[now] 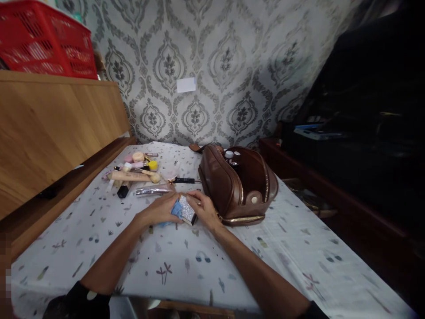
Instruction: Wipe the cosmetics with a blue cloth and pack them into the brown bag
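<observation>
Left hand (158, 210) and right hand (207, 212): fingers pinching silver-glitter rectangular box (188, 210); capped bottles (229, 154) inside open brown leather bag (219, 177), assorted cosmetics (131, 177) outside.

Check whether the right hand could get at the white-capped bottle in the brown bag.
Probably yes: the brown bag gapes open beside the right hand, and nothing visible covers the white-capped bottle. That hand is on the glittery case, though, so it would likely have to let go first.

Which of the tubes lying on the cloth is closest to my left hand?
The shiny silvery one, lying just beyond your left hand; the beige tube lies farther off.
</observation>
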Available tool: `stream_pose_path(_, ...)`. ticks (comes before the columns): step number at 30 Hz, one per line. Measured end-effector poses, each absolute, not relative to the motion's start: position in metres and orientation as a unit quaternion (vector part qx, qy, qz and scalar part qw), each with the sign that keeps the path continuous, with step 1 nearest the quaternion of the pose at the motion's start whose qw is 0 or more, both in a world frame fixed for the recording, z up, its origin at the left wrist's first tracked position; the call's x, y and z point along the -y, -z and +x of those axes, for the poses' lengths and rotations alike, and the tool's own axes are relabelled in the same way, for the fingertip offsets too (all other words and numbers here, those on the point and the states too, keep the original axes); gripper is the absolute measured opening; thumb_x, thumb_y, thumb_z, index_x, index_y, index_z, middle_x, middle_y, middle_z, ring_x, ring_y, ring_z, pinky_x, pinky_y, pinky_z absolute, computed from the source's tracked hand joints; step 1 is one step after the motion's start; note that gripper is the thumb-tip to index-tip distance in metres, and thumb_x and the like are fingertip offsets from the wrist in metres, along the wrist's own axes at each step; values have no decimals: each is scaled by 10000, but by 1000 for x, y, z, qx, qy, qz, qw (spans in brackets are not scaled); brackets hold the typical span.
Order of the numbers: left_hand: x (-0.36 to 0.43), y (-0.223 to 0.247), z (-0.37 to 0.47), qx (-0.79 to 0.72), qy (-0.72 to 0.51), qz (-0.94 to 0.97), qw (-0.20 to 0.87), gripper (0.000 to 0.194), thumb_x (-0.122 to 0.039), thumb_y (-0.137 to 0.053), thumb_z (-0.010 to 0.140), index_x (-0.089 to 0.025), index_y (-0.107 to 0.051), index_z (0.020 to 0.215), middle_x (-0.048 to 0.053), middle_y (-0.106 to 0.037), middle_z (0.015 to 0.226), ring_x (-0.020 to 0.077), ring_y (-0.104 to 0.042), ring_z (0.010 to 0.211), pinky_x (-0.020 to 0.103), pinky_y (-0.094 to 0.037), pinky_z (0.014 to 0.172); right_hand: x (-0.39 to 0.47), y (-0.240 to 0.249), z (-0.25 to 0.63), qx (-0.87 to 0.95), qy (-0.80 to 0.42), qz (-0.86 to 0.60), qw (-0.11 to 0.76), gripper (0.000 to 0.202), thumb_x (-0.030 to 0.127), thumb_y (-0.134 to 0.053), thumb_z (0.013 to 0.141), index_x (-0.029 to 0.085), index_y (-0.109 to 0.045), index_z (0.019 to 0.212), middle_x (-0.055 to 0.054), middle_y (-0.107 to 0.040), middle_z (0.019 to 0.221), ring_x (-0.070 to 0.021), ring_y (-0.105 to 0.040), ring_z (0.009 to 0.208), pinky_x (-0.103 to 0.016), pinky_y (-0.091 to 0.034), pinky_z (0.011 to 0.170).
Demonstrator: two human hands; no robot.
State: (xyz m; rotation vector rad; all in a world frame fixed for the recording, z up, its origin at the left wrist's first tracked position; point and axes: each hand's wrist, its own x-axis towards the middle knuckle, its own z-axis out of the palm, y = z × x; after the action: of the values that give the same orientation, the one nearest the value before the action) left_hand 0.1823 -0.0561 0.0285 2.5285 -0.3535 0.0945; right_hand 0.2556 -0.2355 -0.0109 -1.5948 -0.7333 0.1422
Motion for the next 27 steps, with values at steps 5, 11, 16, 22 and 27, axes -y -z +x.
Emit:
stream_pose_path(5, 55, -27, 184, 133, -52, 945, 295, 514, -426, -777, 702, -242, -626, 1158, 55, -687, 1145, 308, -623, 1044, 376, -461, 924, 234, 14, 257, 313, -46, -697, 644, 334, 433, -550, 856, 178, -626, 1059, -72, -692, 996, -218, -657, 904, -323, -533, 752)
stream_pose_path(11, 55, -26, 186, 135, -63, 956, 254, 469, -512, -739, 754, -206, -652, 1098, 83, -702, 1108, 297, -634, 1023, 353, -468, 884, 234, 20, 261, 314, 71, -741, 590, 284, 351, -551, 845, 179, -664, 1040, -110, -661, 1041, -263, -627, 985, -407, -513, 868)
stream_pose_path(16, 53, -27, 187, 120, -63, 962, 235, 397, -533, -633, 851, -180, -663, 1030, 86, -712, 1033, 275, -647, 958, 337, -470, 834, 235, 19, 257, 358, 149, -761, 520, 291, 286, -520, 872, 157, -671, 1085, -152, -653, 1129, -294, -575, 1127, -466, -449, 1008)
stream_pose_path(22, 52, -25, 186, 110, -76, 958, 254, 384, -500, -543, 921, -196, -650, 1130, 83, -714, 1121, 262, -651, 1044, 334, -473, 902, 237, 16, 254, 399, 124, -782, 463, 279, 251, -507, 889, 177, -656, 1112, -120, -685, 1060, -268, -616, 1040, -431, -497, 934)
stream_pose_path(27, 60, -29, 183, 60, -87, 957, 270, 411, -488, -452, 965, -200, -550, 1242, 101, -648, 1276, 265, -600, 1182, 363, -438, 1011, 234, 19, 251, 410, 131, -808, 403, 326, 283, -530, 895, 154, -625, 1179, -145, -659, 1126, -287, -590, 1099, -456, -474, 969)
